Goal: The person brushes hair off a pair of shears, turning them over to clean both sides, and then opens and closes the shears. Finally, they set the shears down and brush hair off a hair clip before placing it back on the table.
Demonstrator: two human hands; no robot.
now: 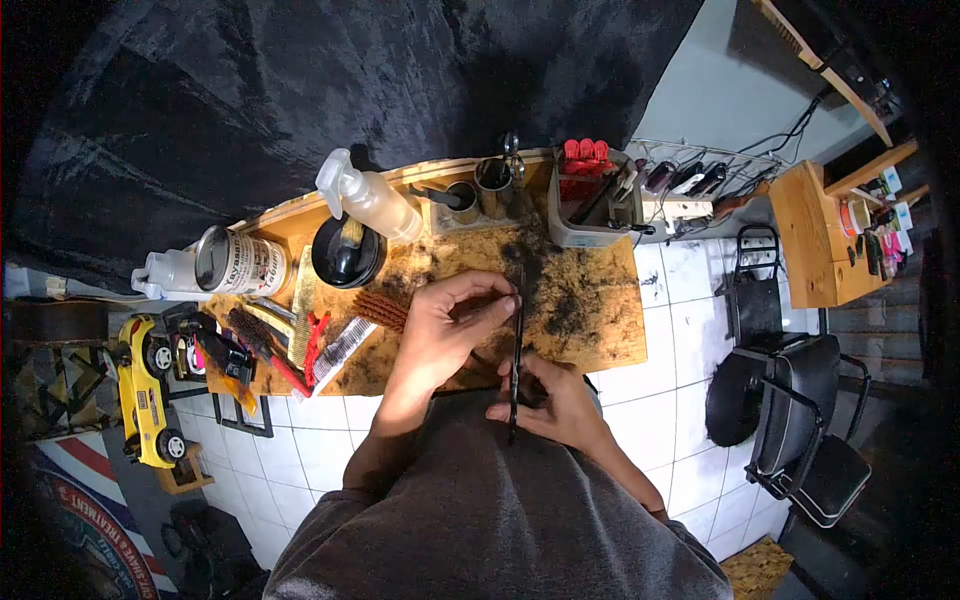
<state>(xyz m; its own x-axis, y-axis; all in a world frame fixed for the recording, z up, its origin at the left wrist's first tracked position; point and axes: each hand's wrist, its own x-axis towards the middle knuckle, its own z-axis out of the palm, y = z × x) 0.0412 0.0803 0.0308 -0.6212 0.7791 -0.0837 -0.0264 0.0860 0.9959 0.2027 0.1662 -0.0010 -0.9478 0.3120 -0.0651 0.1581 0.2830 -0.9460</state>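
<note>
A long, thin black tool (516, 365) stands upright in view, close to my shirt front, seen almost edge-on, so I cannot make out its exact kind. My left hand (445, 325) pinches its upper end between thumb and fingertips. Lower down, my right hand (560, 405) grips it with the thumb and curled fingers. Behind the hands lies the wooden counter (600, 330), strewn with dark hair clippings. Left of my left hand are a brown bristly piece (382, 309) and a pale comb (342, 350).
A spray bottle (385, 205), a black bowl (348, 255) with a brush, and a white labelled jar (250, 262) line the counter's back. Metal cups (493, 190) and a clear bin (590, 232) with red clips stand further right. A black chair (800, 400) is on the tiled floor.
</note>
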